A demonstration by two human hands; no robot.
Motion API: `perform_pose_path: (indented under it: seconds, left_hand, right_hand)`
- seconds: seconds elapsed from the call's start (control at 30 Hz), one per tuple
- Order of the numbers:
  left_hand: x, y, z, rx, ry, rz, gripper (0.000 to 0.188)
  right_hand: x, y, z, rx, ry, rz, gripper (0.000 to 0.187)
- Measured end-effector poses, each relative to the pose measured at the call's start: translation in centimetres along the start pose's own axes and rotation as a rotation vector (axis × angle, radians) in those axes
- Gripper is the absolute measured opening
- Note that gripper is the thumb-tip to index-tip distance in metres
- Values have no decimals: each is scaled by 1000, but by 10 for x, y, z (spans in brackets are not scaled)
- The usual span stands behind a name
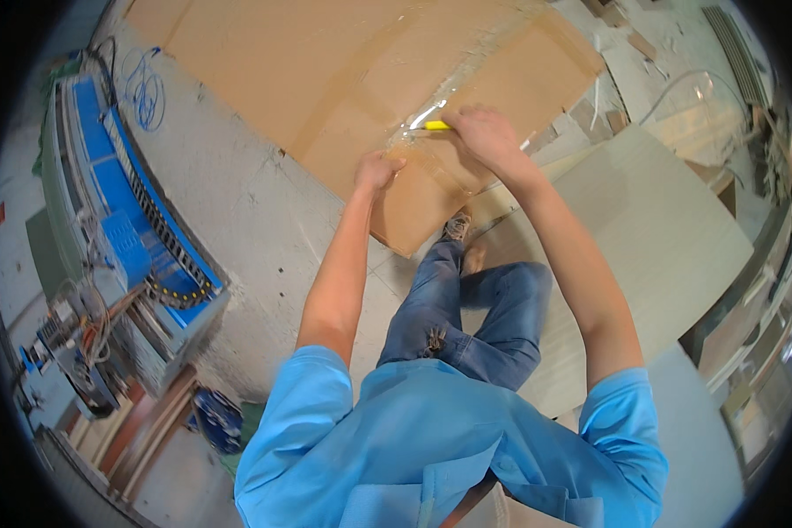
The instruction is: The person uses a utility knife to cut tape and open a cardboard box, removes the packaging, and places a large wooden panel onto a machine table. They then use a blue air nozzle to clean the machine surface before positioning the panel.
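Observation:
A large sheet of brown cardboard (pixel 343 79) lies in front of me, with a strip of shiny clear tape (pixel 429 113) along a seam. In my right hand (pixel 484 136) is a yellow-bodied utility knife (pixel 436 126), its tip at the tape and pointing left. My left hand (pixel 377 172) grips the near left part of the cardboard, just below the tape, thumb on top; its other fingers are partly hidden. The near cardboard flap (pixel 409 198) sits between my two arms, above my shoe.
A blue machine rail (pixel 132 189) with a black cable chain runs along the left. Coiled blue cable (pixel 143 92) lies on the floor. To my right is a large pale board (pixel 625 229); scraps and stacked strips (pixel 735 57) are at the far right.

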State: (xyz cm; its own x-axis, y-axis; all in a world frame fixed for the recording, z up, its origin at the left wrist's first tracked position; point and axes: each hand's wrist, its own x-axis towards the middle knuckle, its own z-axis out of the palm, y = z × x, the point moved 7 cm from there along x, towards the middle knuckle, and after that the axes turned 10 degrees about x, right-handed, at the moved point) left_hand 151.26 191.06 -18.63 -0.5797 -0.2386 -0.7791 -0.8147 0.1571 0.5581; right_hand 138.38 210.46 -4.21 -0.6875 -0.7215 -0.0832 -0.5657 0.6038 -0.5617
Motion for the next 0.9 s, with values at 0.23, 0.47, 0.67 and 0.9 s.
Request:
perform_pose_path:
  seconds: [0.23,0.47,0.67,0.9]
  left_hand:
    - [-13,-11,9,-158,16,62,31]
    - [-84,57,21,-26,-108,-8,45]
    - [12,156,74,170,-133,41,56]
    - [96,252,134,320,-131,52,51]
  right_hand:
    - [99,-26,68,-374,-466,-260,20]
    - [127,83,-33,-496,-333,-231,20]
    - [186,223,-139,-577,-308,-159,25]
    - [212,266,-150,-485,-441,-408,19]
